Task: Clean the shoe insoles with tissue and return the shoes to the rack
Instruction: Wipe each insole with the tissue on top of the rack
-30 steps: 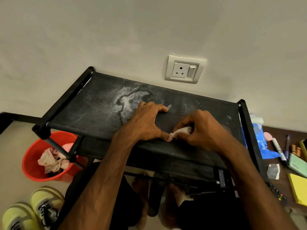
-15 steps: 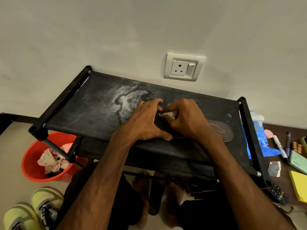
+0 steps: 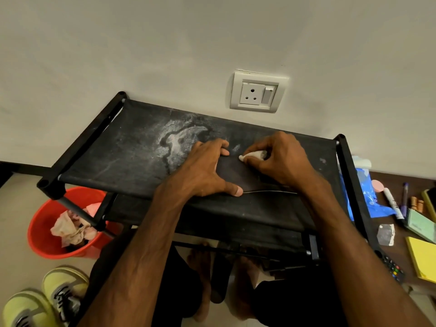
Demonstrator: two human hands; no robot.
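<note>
A dark insole (image 3: 238, 175) lies flat on the top shelf of the black fabric shoe rack (image 3: 132, 147), hard to tell from the cloth apart from its shiny near edge. My left hand (image 3: 205, 171) presses it down, fingers spread at its far left, thumb on the near edge. My right hand (image 3: 280, 161) pinches a small white wad of tissue (image 3: 253, 155) against the far part of the insole. A pair of pale yellow sneakers (image 3: 54, 298) stands on the floor at lower left.
A red bucket (image 3: 44, 223) holding crumpled used tissue sits under the rack's left end. On the brown surface to the right lie a blue plastic bag (image 3: 368, 197), markers (image 3: 392, 202), a yellow notepad (image 3: 422, 260) and a remote (image 3: 391, 270). A wall socket (image 3: 258, 93) is behind the rack.
My right hand has slid the tissue from the insole's near edge up to its far part. The left hand has stayed pressed on the insole.
</note>
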